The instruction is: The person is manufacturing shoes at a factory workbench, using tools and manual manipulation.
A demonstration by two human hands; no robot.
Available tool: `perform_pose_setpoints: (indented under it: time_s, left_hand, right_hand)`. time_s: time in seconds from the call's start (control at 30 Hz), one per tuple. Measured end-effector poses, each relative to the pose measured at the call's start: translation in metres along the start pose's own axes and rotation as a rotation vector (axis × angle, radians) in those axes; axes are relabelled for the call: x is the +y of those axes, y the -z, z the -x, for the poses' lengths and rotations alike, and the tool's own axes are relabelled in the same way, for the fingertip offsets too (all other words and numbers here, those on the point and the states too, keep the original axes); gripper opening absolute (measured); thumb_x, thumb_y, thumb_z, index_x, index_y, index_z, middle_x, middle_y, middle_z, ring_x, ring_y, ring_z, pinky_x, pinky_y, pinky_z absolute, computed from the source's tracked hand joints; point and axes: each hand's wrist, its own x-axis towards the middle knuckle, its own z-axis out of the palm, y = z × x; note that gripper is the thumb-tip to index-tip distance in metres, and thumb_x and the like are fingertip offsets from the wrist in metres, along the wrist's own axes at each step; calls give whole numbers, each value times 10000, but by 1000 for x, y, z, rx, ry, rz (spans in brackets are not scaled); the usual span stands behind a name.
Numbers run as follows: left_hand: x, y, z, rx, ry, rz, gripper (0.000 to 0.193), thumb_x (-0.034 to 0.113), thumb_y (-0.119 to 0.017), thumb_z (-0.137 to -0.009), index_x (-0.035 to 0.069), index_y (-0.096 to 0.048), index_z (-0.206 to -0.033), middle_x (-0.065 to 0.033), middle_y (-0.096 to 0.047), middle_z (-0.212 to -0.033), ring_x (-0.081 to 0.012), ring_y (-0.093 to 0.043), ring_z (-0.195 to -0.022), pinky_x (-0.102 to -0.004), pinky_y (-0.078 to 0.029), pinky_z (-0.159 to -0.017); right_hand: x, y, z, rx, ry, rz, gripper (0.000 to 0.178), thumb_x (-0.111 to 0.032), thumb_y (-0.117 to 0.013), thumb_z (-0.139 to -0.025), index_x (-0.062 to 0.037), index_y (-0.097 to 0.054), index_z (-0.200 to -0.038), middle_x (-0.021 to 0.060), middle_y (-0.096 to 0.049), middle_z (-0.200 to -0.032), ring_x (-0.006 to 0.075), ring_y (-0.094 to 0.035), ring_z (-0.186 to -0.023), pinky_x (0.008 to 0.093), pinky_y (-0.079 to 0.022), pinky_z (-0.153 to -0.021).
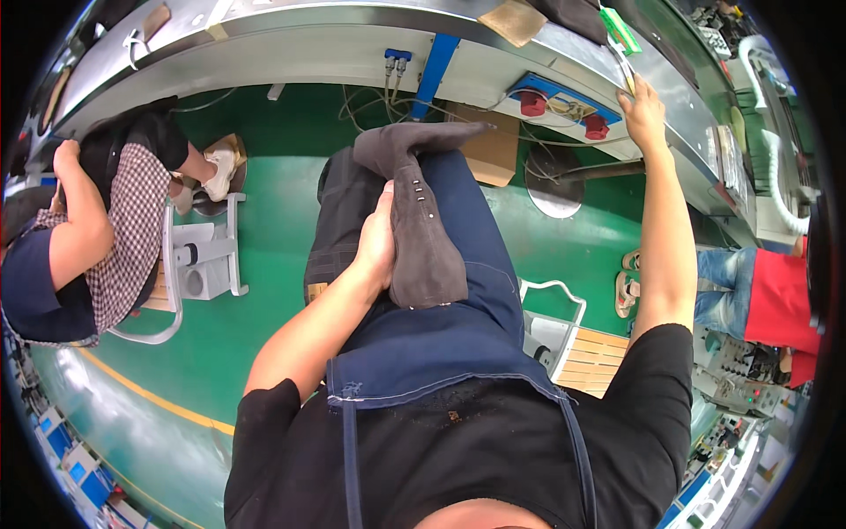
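A dark grey, suede-like boot upper [426, 256] lies across my lap over a navy apron [480, 229]. Its foot end spreads toward the bench, and a short row of small metal fittings runs along the shaft. My left hand [379, 238] grips the shaft from the left side, with most of its fingers hidden behind the material. Far to the right, my right hand [645, 115] reaches to the edge of the metal bench [573, 48]. Its fingers are bent round a thin, pale, slender item [626, 75] whose kind I cannot make out.
On the bench lie a tan pad [513, 21], dark material and a green box [620, 32]. Below are red sockets [532, 102], cables and a cardboard box [489, 145]. A seated co-worker [88, 229] is at left; a person in red [780, 304] stands at right.
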Motion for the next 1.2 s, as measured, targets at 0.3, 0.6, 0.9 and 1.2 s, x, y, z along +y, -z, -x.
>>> perform_pose_setpoints:
  time_s: [0.3, 0.6, 0.9, 1.2]
  left_hand:
    - [1, 6, -3, -26, 37, 7, 494, 522, -374, -1126, 87, -547, -1282, -159, -681, -958, -334, -713, -788, -484, -615, -732]
    - [-1, 3, 2, -48, 21, -72, 635, 582, -329, -1116, 34, -634, -1213, -173, -709, -944, -321, -722, -819, -461, -609, -764]
    - [2, 2, 10, -54, 13, -42, 656, 574, -432, -1105, -2, -632, -1347, -154, -712, -1254, -250, -699, -1120, -409, -564, -1004]
    - [2, 1, 11, -72, 8, -17, 589, 531, -432, -1120, 24, -623, -1351, -113, -703, -1266, -207, -688, -1096, -375, -559, -980]
  right_hand:
    - [-65, 110, 48, -196, -473, -863, 536, -43, -552, -878, -17, -569, -1413, 53, -637, -1018, 131, -586, -804, 273, -474, -719]
    - [-227, 226, 149, -460, 623, -894, 752, 139, -694, -818, -83, -570, -1525, 94, -649, -964, 227, -606, -852, 309, -509, -822]
    - [-258, 214, 163, -345, 644, -891, 760, 142, -644, -783, -149, -620, -1485, 85, -580, -866, 275, -573, -748, 352, -517, -732]
    - [-263, 210, 171, -273, 578, -813, 834, 76, -673, -784, -342, -602, -1502, 108, -566, -858, 289, -613, -743, 392, -529, -673]
